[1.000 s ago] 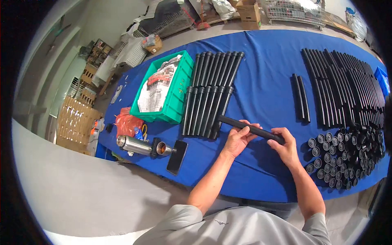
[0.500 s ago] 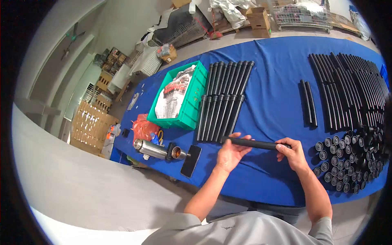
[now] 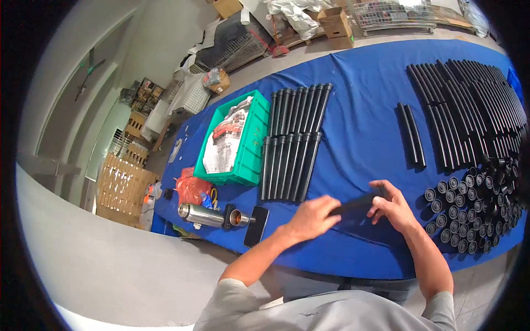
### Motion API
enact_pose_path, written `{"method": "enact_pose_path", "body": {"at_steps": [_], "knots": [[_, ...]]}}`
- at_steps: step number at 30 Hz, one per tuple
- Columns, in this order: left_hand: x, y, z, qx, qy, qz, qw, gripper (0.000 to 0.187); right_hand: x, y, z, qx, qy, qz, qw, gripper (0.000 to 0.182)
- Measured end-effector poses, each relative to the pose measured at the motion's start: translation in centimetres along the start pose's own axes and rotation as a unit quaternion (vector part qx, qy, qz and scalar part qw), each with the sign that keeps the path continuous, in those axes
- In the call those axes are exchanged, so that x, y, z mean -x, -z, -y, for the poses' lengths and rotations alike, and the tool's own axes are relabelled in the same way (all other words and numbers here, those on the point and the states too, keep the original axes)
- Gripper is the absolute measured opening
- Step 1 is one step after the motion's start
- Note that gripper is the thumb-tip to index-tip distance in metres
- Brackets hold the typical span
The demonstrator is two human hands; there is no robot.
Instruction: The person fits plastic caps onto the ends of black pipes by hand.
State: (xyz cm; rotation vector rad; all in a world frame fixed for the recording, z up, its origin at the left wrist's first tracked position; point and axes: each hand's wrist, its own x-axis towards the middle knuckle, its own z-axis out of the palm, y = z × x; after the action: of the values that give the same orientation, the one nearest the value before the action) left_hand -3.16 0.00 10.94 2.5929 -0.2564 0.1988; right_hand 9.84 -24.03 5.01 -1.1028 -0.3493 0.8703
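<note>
A black tube [image 3: 356, 204], blurred by motion, lies between my two hands above the front of the blue-covered table. My left hand [image 3: 312, 218] is closed around its left end. At the other end, my right hand [image 3: 393, 206] has the tube between its thumb and curled fingers. To the right of that hand are many round black caps [image 3: 454, 212], most of them showing ringed faces. Beyond my left hand, black tubes with wider collared ends [image 3: 290, 140] lie side by side in two rows.
A green crate [image 3: 255, 138] with newspaper stands left of the collared tubes. Nearer me are a steel flask [image 3: 204, 214], a phone [image 3: 256, 227] and a red plastic bag [image 3: 193, 187]. Two loose tubes [image 3: 412, 135] and a large tube stack [image 3: 469, 110] lie on the right.
My left hand has gone from an open palm under the tube to a closed grip on its left end. The tube has tilted, its right end rising, and the view has shifted slightly.
</note>
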Motion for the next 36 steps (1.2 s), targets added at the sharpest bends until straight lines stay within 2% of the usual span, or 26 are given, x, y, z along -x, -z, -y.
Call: {"method": "enact_pose_path", "body": {"at_steps": [2,5,7,9,11,12,14,17,20,26,28,33,36], "knots": [[-2.6,1.8,2.2,-0.011,0.017,-0.071,0.997,0.030,-0.1,-0.1,-0.1,-0.043,0.002,-0.014,0.999,0.060],[-8.1,5.7,7.3,-0.101,0.078,-0.160,0.979,0.033,-0.6,0.3,-0.7,0.041,-0.009,0.031,0.999,0.066],[-11.7,7.0,13.4,-0.168,0.102,-0.182,0.963,0.038,-0.8,0.5,-1.3,0.059,-0.004,0.035,0.998,0.061],[-15.2,7.8,18.9,-0.195,0.137,-0.186,0.953,0.041,-0.9,0.7,-1.2,0.074,-0.012,0.034,0.997,0.058],[-17.8,8.0,21.8,-0.257,0.179,-0.169,0.934,0.040,-0.9,0.7,-1.1,0.073,-0.017,0.027,0.997,0.054],[-18.9,8.1,23.0,-0.266,0.204,-0.144,0.931,0.041,-0.9,0.9,-1.3,0.070,-0.016,0.032,0.997,0.054],[-20.6,7.4,25.1,-0.254,0.224,-0.156,0.928,0.042,-1.0,1.2,-1.5,0.074,-0.011,0.042,0.996,0.050],[-22.2,6.4,27.1,-0.255,0.293,-0.153,0.909,0.040,-1.1,1.4,-1.3,0.081,-0.030,0.038,0.996,0.048],[-22.9,5.4,29.8,-0.266,0.289,-0.164,0.905,0.041,-1.3,1.4,-1.0,0.063,-0.041,0.036,0.997,0.045],[-23.2,4.8,30.5,-0.331,0.288,-0.136,0.888,0.035,-1.3,1.4,-1.0,0.059,-0.042,0.038,0.997,0.042],[-23.4,5.2,28.6,-0.339,0.301,-0.127,0.882,0.034,-1.3,1.4,-0.9,0.065,-0.042,0.040,0.996,0.041],[-23.4,5.4,28.1,-0.349,0.320,-0.140,0.870,0.034,-1.3,1.4,-1.2,0.068,-0.038,0.034,0.996,0.040],[-22.7,6.2,28.9,-0.352,0.311,-0.111,0.876,0.042,-1.3,1.6,-1.3,0.097,-0.028,0.050,0.994,0.038]]}}
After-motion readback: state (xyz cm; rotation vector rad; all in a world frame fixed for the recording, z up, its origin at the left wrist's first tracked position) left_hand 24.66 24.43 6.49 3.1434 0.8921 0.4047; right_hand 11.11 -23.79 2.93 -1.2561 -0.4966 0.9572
